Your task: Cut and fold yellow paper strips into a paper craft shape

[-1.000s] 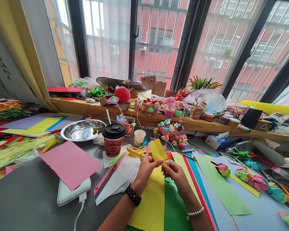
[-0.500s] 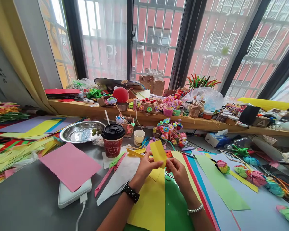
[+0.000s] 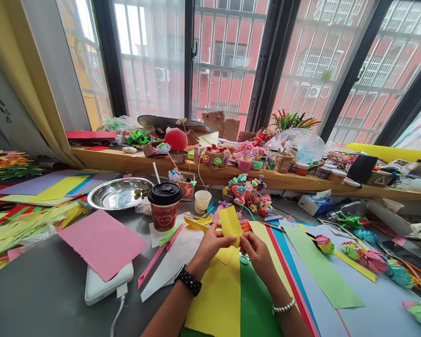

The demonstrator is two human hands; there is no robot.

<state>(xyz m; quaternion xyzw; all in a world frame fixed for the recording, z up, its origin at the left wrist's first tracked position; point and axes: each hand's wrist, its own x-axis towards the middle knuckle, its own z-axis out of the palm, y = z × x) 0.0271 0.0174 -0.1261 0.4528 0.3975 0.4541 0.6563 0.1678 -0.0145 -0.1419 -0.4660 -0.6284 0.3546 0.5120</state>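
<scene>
A small strip of yellow paper [image 3: 230, 222] stands upright between my two hands, with a crease across it. My left hand [image 3: 211, 244] pinches its left edge between thumb and fingers. At its lower right corner, my right hand [image 3: 254, 248] grips it with thumb and fingertips. Beneath the hands lie a large yellow sheet [image 3: 215, 299] and, right of it, a green sheet [image 3: 256, 299]. Part of a pair of scissors [image 3: 244, 260] shows beside my right hand.
To the left are a lidded red cup [image 3: 164, 210], a metal plate [image 3: 101, 199], a pink sheet [image 3: 103, 243] and a white power bank [image 3: 107, 283]. A paper cup [image 3: 202, 202] stands behind my hands. Coloured strips and paper flowers [image 3: 373, 259] lie right.
Both hands have shifted very slightly left and the yellow strip is tilted a little differently. The grip of each hand on it looks the same.
</scene>
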